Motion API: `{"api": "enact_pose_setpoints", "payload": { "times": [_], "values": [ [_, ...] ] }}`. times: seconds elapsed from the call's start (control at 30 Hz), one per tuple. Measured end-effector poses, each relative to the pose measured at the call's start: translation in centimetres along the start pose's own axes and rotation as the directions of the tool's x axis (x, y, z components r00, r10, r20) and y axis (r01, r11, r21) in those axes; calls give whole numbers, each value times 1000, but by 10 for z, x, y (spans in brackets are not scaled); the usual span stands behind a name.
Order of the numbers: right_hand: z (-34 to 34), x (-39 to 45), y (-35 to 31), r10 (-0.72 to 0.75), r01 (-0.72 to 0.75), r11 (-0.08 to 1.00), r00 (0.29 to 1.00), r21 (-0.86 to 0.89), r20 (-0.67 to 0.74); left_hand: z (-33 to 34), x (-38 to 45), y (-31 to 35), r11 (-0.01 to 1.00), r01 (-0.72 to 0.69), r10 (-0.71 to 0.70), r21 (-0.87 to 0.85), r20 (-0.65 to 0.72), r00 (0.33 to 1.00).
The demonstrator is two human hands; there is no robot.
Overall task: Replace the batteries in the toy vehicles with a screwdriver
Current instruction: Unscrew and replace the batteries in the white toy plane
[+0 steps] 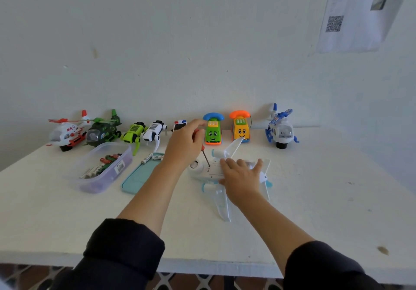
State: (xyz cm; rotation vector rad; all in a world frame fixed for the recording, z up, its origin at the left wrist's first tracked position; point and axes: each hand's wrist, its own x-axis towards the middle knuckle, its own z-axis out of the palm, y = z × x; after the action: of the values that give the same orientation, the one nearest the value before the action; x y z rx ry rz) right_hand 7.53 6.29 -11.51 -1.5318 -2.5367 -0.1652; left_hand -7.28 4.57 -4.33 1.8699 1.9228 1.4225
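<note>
A white toy airplane (221, 202) with pale blue trim lies belly-up on the white table (315, 199). My right hand (242, 176) presses flat on its fuselage. My left hand (185, 142) grips a red-handled screwdriver (206, 157), its thin shaft angled down with the tip on the plane's underside near the nose. Two loose batteries (153, 157) lie on the far end of a teal tray (137, 179).
A clear plastic tub (105, 168) of batteries stands left of the tray. Along the wall stand two helicopters (85, 131), two robot dogs (144, 133), a police car (180, 124), a green phone car (212, 132), a yellow phone car (240, 126) and a blue helicopter (280, 127).
</note>
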Motion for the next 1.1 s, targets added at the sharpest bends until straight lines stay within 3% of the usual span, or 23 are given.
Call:
{"api": "enact_pose_setpoints", "payload": {
  "times": [0.13,0.2,0.3,0.4,0.53,0.67,0.8,0.97,1.1],
  "values": [
    [-10,6,-1,1,-1,1000,999,0,46,-4,3,2,968,83,-69,238,-67,995],
    [-13,8,-1,3,-3,1000,998,-11,66,-6,7,8,907,144,-148,395,-20,989],
    [-16,11,-1,6,-4,1000,997,-24,75,-5,17,9,967,188,-214,173,150,965],
    [-15,12,-2,13,-9,999,997,-41,81,6,5,1,995,84,-71,-51,207,976],
    [-18,11,-4,21,-17,999,996,-41,84,8,-1,-10,997,-72,72,-10,9,997],
    [-19,10,-5,25,-21,999,996,-50,91,1,4,-14,989,14,-6,147,-58,998],
    [-19,13,-3,21,-16,998,996,-55,85,-10,7,-9,978,111,-109,174,-18,994],
    [-17,16,0,22,-18,999,996,-43,86,-16,1,-17,994,56,-47,-89,101,994],
    [-16,17,2,9,-5,999,995,-44,97,-20,1,-18,995,46,-36,-93,112,993]
  ]
}}
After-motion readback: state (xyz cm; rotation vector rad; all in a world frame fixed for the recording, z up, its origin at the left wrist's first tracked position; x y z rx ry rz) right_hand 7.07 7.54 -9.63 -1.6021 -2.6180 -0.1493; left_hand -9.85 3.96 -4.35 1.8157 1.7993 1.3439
